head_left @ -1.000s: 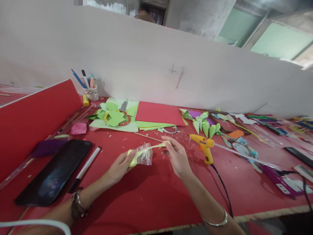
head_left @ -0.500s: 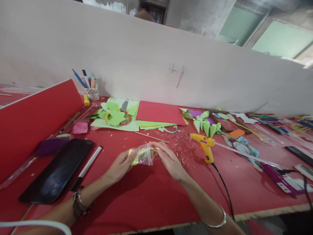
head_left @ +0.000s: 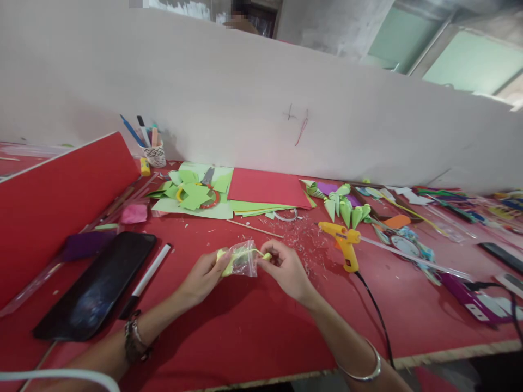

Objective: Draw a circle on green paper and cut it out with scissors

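Note:
My left hand [head_left: 206, 275] pinches one end of a small clear plastic bag [head_left: 245, 261] with soft yellow-green material inside. From the bag's open right end a thin yellow-green strand stretches to a small lump [head_left: 267, 256]. That lump is pinched between the fingertips of my right hand [head_left: 288, 272]. Both hands are just above the red tabletop [head_left: 245, 337]. A yellow glue gun [head_left: 345, 242] with a long clear stick lies to the right of my right hand.
A phone [head_left: 96, 288] and a marker [head_left: 149, 272] lie at the left. Behind are scissors [head_left: 208, 177] on green paper, red sheets [head_left: 265, 188], green paper cones [head_left: 346, 211] and a pen cup [head_left: 154, 154]. A black cord runs from the glue gun to the front edge.
My right hand has moved slightly right and its fingers have closed on the yellow-green lump. A thin strand now stretches out of the bag. The left hand keeps its grip.

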Demonstrator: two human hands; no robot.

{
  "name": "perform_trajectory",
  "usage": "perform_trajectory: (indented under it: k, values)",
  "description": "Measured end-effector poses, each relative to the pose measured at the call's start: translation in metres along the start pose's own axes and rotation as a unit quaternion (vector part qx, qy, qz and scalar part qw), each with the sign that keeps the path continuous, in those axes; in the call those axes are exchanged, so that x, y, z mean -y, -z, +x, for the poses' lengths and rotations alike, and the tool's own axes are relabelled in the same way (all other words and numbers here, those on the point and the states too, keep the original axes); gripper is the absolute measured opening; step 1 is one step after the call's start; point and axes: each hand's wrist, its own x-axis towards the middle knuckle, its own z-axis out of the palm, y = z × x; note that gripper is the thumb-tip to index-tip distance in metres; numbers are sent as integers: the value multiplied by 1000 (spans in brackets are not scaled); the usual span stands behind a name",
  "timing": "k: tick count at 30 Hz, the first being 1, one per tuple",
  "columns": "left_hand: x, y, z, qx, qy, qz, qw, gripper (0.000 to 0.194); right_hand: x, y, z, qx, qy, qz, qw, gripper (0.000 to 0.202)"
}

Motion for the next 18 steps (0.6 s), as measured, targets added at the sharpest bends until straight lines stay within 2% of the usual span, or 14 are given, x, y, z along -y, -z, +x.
perform_trajectory:
  k: [6,11,18]
  values:
    - [-2,0,0,-14,11,13,1000,38,7,1,2,1,50,39,998,19]
    - [-2,0,1,-7,4,13,1000,40,11,2,2,21,27,81,996,23]
    - [0,0,1,-15,12,0,1000,39,3,-3,2,-31,-2,124,992,12]
